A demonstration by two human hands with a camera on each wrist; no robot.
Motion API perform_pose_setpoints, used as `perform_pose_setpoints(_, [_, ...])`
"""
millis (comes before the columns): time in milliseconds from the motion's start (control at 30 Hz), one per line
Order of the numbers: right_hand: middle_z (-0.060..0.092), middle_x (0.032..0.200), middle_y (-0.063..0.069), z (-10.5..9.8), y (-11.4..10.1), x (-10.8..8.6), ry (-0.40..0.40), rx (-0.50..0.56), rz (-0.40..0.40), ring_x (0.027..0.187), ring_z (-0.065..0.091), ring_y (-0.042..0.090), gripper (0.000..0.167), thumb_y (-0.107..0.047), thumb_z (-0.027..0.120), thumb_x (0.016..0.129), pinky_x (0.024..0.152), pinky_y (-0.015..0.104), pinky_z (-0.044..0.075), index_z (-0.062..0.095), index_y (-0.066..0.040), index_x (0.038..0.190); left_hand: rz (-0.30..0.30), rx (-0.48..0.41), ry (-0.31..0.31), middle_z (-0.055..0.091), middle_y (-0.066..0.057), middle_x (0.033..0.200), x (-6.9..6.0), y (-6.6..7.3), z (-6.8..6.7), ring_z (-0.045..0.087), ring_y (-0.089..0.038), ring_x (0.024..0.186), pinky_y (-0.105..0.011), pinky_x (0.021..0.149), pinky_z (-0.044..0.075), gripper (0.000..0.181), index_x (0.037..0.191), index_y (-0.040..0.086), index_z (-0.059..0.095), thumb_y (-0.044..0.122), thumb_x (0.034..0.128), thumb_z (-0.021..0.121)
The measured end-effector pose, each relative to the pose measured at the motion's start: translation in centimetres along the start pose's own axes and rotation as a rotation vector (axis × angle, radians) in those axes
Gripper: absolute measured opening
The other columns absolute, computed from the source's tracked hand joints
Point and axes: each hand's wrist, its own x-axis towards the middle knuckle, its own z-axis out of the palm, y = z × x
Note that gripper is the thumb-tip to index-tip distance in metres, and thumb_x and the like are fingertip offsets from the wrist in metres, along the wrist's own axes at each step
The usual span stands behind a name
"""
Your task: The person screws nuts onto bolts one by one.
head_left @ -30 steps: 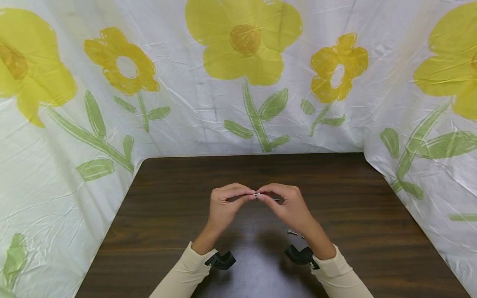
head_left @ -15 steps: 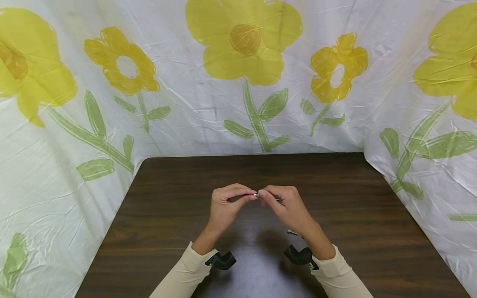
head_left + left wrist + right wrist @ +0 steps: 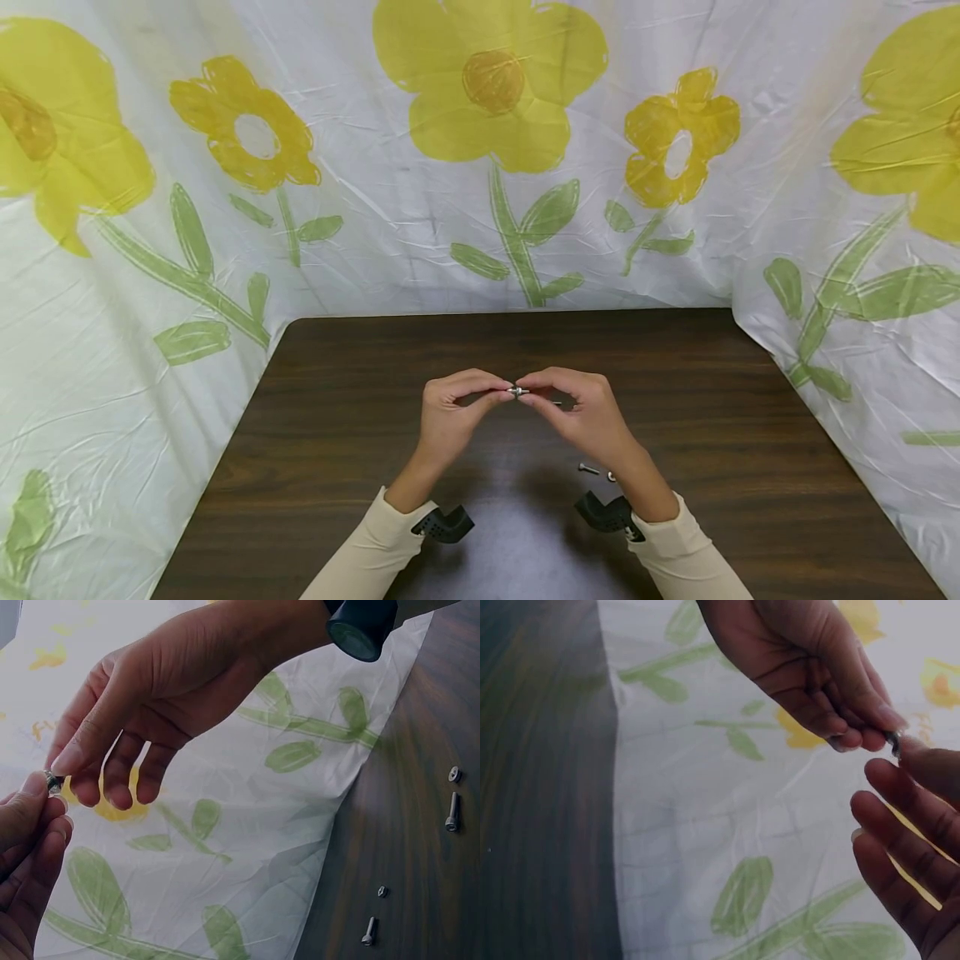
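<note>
Small metal bolt (image 3: 517,391) is pinched between the thumb and fingertips of the left hand (image 3: 447,423), raised above the table (image 3: 360,467), its shaft pointed toward the right hand (image 3: 592,421). The shaft's end is straddled by the right thumb and forefinger, parted by a narrow gap (whether it is actually gripped there cannot be told). On the tabletop beneath, a loose bolt (image 3: 452,812) and loose nut (image 3: 454,774) are seen close together; farther off, a second bolt (image 3: 368,931) and second nut (image 3: 382,891) are visible. Beyond, the table is bordered by white cloth (image 3: 375,242) printed with yellow flowers (image 3: 495,79).
</note>
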Motion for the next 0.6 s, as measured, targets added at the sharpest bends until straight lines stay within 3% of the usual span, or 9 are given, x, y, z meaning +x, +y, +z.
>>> perform_pose_setpoints(233, [0.076, 0.096, -0.002, 0.1, -0.04, -0.15, -0.04, -0.001, 0.08, 0.083, 0.071, 0.012, 0.019, 0.0, 0.076, 0.089, 0.07, 0.027, 0.058, 0.076, -0.012, 0.104, 0.006, -0.014, -0.005, 0.075, -0.012, 0.084, 0.02, -0.12, 0.0, 0.072, -0.021, 0.078, -0.031, 0.069, 0.06, 0.015, 0.088, -0.001, 0.079, -0.012, 0.0785, 0.08])
perform_pose_setpoints(433, [0.073, 0.086, -0.005, 0.36, -0.01, -0.36, -0.058, 0.01, 0.13, 0.074, 0.07, 0.018, 0.016, 0.001, 0.071, 0.093, 0.067, 0.024, 0.057, 0.074, -0.013, 0.101, 0.004, -0.013, -0.004, 0.075, -0.013, 0.083, -0.01, -0.08, 0.09, 0.071, -0.02, 0.076, -0.029, 0.068, 0.059, 0.015, 0.088, -0.001, 0.079, -0.013, 0.0779, 0.08])
perform_pose_setpoints(600, [0.07, 0.079, -0.008, 0.58, 0.04, -0.46, -0.053, 0.007, 0.142, 0.072, 0.067, 0.012, 0.017, 0.001, 0.067, 0.096, 0.065, 0.026, 0.055, 0.074, -0.014, 0.097, 0.007, -0.009, -0.005, 0.074, -0.012, 0.082, -0.01, -0.04, 0.16, 0.07, -0.02, 0.074, -0.028, 0.067, 0.058, 0.015, 0.087, -0.001, 0.079, -0.012, 0.0776, 0.081])
